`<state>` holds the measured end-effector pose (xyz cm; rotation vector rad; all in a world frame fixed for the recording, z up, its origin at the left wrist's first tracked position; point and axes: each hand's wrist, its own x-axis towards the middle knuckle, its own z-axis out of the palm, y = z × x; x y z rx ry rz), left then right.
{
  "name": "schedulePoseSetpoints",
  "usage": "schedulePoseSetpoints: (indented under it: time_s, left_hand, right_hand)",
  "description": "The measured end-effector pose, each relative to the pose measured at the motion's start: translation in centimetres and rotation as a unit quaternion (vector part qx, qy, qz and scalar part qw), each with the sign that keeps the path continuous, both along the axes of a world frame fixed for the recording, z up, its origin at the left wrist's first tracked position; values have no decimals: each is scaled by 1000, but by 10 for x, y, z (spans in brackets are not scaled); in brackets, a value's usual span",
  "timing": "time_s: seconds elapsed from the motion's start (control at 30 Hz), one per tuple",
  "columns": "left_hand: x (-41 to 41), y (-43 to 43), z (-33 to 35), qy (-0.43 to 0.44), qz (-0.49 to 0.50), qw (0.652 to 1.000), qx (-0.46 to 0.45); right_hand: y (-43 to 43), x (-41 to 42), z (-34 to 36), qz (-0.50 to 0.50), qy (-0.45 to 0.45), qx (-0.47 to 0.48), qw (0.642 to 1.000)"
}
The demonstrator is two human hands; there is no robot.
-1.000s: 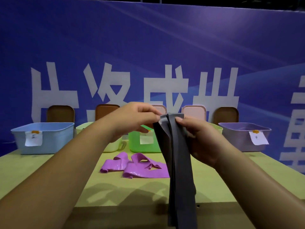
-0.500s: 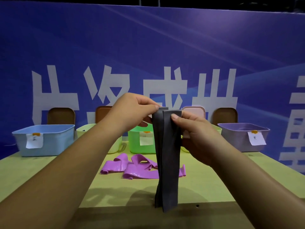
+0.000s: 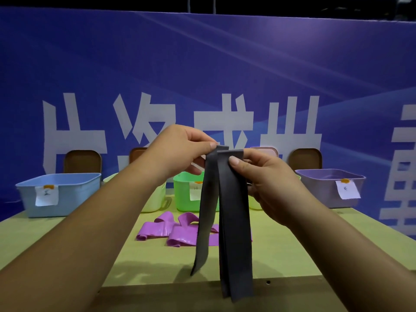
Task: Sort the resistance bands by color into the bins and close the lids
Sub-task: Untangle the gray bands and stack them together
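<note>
Left hand [image 3: 180,152] pinches one top fold of the grey resistance band [image 3: 234,221] | right hand [image 3: 270,176] pinches the other | band hangs mid-air, lifted high, probably to fold it for binning | purple bands [image 3: 180,233] wait on the table [image 3: 276,255], 6 o'clock of the green bin [image 3: 184,192]

Light is dim and cool, tinted by the blue banner [image 3: 202,64]. Soft-edged shadows of the forearms [image 3: 90,233] lie on the table [image 3: 274,255] nearer than the purple bands [image 3: 180,233], which carry a faint sheen. The grey band [image 3: 234,221] looks flat and matte. The banner's top edge bends slightly; the bin labels [image 3: 46,195] are smeared.
</note>
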<state>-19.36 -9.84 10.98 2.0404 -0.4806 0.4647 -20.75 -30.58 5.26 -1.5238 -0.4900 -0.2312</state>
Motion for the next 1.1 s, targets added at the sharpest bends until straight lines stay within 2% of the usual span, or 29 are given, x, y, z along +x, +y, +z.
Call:
schedulePoseSetpoints:
  time_s: [0.37,1.1]
  left_hand:
    - [-11,-2,-4,51,-55,997,-28]
    - [-11,-9,-14,22,-62,998,-15]
  right_hand:
    - [12,9,-5,-53,-21,18,998]
    - [10,17,-7,-98,-15,2,995]
